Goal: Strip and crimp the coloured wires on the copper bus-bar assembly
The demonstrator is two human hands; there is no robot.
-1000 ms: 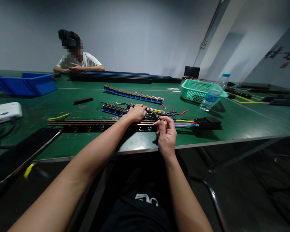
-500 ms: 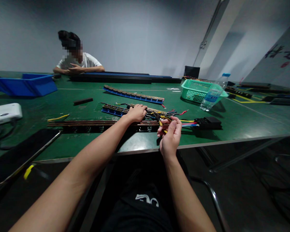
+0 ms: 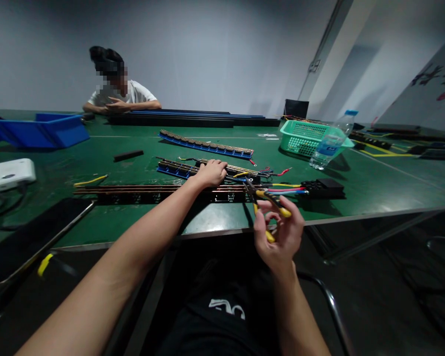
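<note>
At the table (image 3: 374, 185), the right hand (image 3: 282, 230) grasps pliers (image 3: 261, 194); the left hand (image 3: 211, 174) lies on the middle strip (image 3: 175, 169), whether gripping I can't tell.

Pliers (image 3: 261, 194) yel./blk. — basket (image 3: 296, 143) lt. grn. — table (image 3: 207, 217) dk. grn.

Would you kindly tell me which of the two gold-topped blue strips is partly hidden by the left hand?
The nearer blue strip; the left hand hides part of it, whereas the farther blue strip shows its whole length.
</note>
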